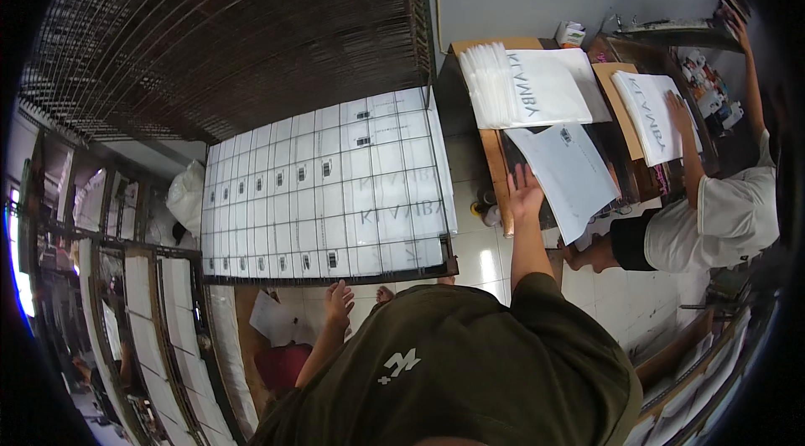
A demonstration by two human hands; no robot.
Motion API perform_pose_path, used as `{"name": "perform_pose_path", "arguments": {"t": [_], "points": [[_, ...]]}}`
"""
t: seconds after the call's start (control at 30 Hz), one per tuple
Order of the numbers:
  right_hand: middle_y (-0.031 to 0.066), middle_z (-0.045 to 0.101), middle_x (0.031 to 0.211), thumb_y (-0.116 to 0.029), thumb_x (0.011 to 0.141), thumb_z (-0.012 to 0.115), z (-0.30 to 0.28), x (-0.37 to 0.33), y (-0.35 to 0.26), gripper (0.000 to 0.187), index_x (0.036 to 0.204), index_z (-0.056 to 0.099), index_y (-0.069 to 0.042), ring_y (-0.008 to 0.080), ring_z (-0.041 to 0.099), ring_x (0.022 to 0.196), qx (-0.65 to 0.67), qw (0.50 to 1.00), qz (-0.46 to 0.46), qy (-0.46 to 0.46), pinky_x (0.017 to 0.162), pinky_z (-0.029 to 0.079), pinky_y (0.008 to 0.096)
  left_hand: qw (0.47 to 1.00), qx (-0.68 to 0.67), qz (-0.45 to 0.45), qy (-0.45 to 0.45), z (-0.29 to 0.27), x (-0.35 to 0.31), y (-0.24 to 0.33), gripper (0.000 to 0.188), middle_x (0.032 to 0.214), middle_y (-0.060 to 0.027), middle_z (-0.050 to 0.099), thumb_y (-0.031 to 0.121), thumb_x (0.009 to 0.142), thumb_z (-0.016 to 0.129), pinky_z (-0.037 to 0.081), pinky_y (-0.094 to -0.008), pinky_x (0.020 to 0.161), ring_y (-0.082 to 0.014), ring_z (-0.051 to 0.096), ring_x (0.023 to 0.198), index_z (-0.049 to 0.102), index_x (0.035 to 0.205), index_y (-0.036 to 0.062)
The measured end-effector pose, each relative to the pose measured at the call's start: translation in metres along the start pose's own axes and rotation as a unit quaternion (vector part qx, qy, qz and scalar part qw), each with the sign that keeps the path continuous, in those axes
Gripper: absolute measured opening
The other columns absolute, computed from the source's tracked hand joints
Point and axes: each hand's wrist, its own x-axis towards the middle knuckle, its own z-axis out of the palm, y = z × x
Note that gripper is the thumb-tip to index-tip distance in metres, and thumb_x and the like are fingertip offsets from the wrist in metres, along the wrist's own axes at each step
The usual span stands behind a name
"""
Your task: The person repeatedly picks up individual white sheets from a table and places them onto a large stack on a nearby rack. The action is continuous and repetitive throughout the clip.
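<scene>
My right hand (525,191) is stretched out to the right, palm up with fingers spread. Its fingertips are at the left edge of a white printed plastic bag or sheet (579,180), which slants down off the front of a worktable. Whether they touch it I cannot tell. My left hand (340,299) hangs low, fingers apart and holding nothing, near the front edge of a wire drying rack (394,270). Flat white printed bags (285,186) lie in overlapping rows on that rack, under its wire grid.
A stack of white bags (545,81) lies on the worktable. Beside it another person (713,211) rests one hand on a second stack (641,115) and raises the other arm. Raised dark wire shelves (251,35) hang above the rack. More loaded racks (151,303) stand at left.
</scene>
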Motion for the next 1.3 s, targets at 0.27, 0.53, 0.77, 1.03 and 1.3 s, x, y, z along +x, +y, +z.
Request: {"name": "perform_pose_path", "arguments": {"t": [0.27, 0.53, 0.77, 1.03, 1.3], "points": [[0.0102, 0.041, 0.128, -0.029, 0.085, 0.058, -0.022, -0.033, 0.011, 0.052, 0.127, 0.030, -0.015, 0.0279, 0.044, 0.117, -0.090, 0.990, 0.029, 0.101, 0.092, 0.040, 0.0465, 0.999, 0.046, -0.012, -0.009, -0.001, -0.015, 0.002, 0.048, 0.095, -0.0036, 0.056, 0.036, 0.080, 0.063, 0.043, -0.0332, 0.072, -0.0164, 0.055, 0.085, 0.042, 0.117, 0.0134], [0.0136, 0.045, 0.117, 0.001, 0.075, 0.048, 0.029, -0.046, 0.008, 0.045, 0.119, 0.038, -0.003, 0.0234, 0.051, 0.098, -0.243, 0.918, -0.204, 0.238, 0.083, 0.044, 0.0366, 0.997, 0.077, 0.012, 0.005, -0.032, 0.012, -0.004, 0.045, 0.094, -0.0054, 0.057, 0.032, 0.080, 0.062, 0.042, -0.0322, 0.068, -0.0158, 0.055, 0.082, 0.044, 0.116, 0.0116], [0.0084, 0.047, 0.102, 0.009, 0.072, 0.045, 0.137, -0.057, 0.004, 0.054, 0.124, 0.036, -0.001, 0.0154, 0.050, 0.087, -0.439, 0.834, -0.332, -0.041, 0.072, 0.043, 0.0260, 0.995, 0.080, 0.048, 0.038, -0.064, 0.018, -0.016, 0.048, 0.095, -0.0081, 0.057, 0.028, 0.079, 0.063, 0.043, -0.0314, 0.062, -0.0166, 0.055, 0.078, 0.044, 0.117, 0.0065], [0.0087, 0.050, 0.096, 0.007, 0.070, 0.048, 0.321, -0.163, 0.125, 0.060, 0.127, 0.042, -0.009, 0.0104, 0.045, 0.069, -0.670, 0.606, -0.097, -0.418, 0.061, 0.040, 0.0229, 0.952, 0.263, 0.102, 0.122, -0.192, 0.040, -0.085, 0.054, 0.087, -0.0149, 0.063, 0.035, 0.073, 0.067, 0.047, -0.0357, 0.073, -0.0253, 0.062, 0.078, 0.050, 0.112, 0.0010], [0.0077, 0.054, 0.104, 0.013, 0.066, 0.040, 0.396, -0.280, 0.316, 0.062, 0.124, 0.047, -0.005, 0.0026, 0.046, 0.061, -0.591, 0.366, 0.055, -0.717, 0.050, 0.038, 0.0177, 0.961, 0.235, -0.014, 0.146, -0.295, 0.037, -0.142, 0.057, 0.096, -0.0173, 0.063, 0.038, 0.071, 0.067, 0.045, -0.0389, 0.084, -0.0304, 0.059, 0.094, 0.051, 0.113, 0.0040]]}}
